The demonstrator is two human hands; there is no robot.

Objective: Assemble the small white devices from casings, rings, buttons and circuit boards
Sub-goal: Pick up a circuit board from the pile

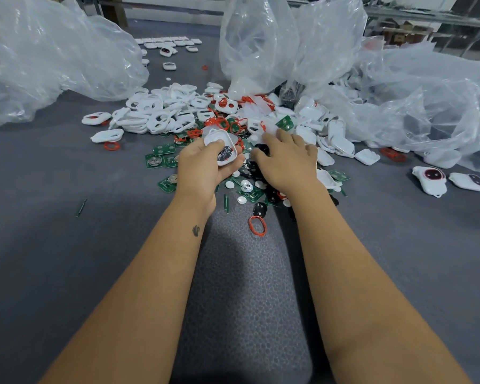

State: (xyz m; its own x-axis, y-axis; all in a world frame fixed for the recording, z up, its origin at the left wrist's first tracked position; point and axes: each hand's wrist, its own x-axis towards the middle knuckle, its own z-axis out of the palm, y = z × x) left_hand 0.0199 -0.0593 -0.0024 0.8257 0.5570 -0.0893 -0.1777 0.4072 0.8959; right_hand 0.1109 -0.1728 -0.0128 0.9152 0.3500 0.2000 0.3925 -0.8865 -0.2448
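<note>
The left hand (205, 164) cradles a white casing (221, 146) just above the parts heap, fingers curled under it and the thumb across its top, so the open face with its dark insert points up and toward the person; that hold seems meant to keep the shell steady and ready to take the next piece. The right hand (284, 159) lies palm-down on the pile beside it, fingers spread and bent over a cluster of black buttons (261, 151), apparently sorting for one to fit; whether it has pinched anything I cannot tell. The supplies sit in loose groups toward the far middle of the table (53, 245): white front casings (155, 115), red rings (222, 123) mixed among them, green circuit boards (164, 159) nearest the hands. All stay within reach of either arm. Two assembled devices (449, 180) lie apart near the right edge, likely set aside as done. Clear plastic bags (53, 51) slump along the far edge, probably the source of the parts.
</note>
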